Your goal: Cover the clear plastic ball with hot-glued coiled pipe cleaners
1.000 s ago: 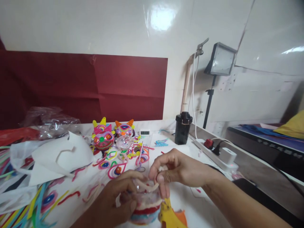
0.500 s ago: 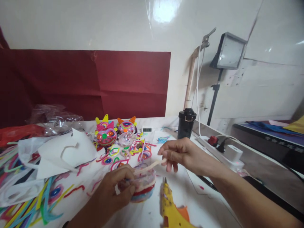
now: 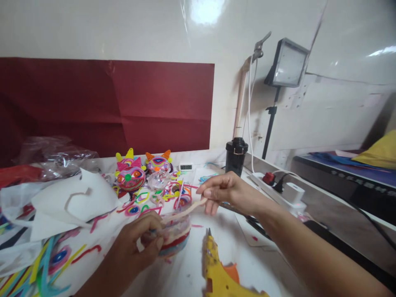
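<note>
My left hand (image 3: 144, 239) is closed on the side of a clear, rounded plastic piece (image 3: 177, 241) banded with red, white and blue strips. Between the thumb and fingers of my right hand (image 3: 218, 192) is the end of a pale cream strip (image 3: 188, 209). From there the strip slants down to the top of the clear piece; whether it is stuck there I cannot tell. A yellow glue gun (image 3: 216, 264) lies just right of the piece, its nozzle pointing away from me.
Colourful animal-faced ornaments (image 3: 131, 177) and a small digital clock (image 3: 186, 167) stand at the back. White sheets (image 3: 74, 198) and bright strips (image 3: 46, 264) cover the left. A black bottle (image 3: 236, 156), power strip (image 3: 278, 192) and lamp (image 3: 291, 64) are on the right.
The whole view has shifted, so everything sits further left. Both hands keep their holds, and the cream strip still stretches between the right hand and the clear piece.
</note>
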A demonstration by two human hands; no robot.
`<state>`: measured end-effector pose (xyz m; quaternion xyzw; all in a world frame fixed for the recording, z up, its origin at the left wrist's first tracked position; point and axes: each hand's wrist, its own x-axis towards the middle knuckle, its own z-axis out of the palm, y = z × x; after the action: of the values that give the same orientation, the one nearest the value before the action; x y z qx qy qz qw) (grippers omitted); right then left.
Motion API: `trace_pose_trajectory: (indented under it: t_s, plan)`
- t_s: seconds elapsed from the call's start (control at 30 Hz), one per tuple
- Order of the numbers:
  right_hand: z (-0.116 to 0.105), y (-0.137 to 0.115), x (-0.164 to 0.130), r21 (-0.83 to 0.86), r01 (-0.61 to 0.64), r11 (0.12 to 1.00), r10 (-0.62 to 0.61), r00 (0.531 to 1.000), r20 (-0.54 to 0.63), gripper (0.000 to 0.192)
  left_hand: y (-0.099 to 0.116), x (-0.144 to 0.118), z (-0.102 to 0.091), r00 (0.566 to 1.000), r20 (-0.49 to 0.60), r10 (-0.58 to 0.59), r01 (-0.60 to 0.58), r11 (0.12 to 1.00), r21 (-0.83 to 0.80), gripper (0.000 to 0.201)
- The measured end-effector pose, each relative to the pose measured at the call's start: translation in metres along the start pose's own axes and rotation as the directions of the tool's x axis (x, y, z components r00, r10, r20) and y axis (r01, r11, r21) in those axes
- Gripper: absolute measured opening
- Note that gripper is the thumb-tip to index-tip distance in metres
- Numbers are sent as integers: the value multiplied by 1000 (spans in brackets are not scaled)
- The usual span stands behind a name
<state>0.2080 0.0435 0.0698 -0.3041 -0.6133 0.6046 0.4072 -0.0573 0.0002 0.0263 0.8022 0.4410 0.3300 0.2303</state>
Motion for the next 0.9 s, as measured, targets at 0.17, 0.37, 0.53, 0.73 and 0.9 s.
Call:
trace_pose_trajectory:
  t_s: [0.17,0.37,0.53,0.73,0.9]
  plan:
    - [-6,-11,-16,-441,51,896,31,984,176,18,-8,1,-1,1000,8,-6,6,1000,-21,25]
    - [1,-22,-21,-799,280,532,-165,960,227,21,-8,0,-1,999,38,5,-2,998,-65,24]
    - [7,-28,-21,-829,224,512,-321,945,57,24,-8,1,1,998,62,17,-14,999,-45,23]
    - [9,-16,-15,-946,134,296,-484,875,-28,22,-5,-1,4,994,91,55,-53,998,-31,19]
    - [11,6,-4,-994,12,108,-525,850,-47,16,-1,-3,3,995,76,63,-57,996,-73,13]
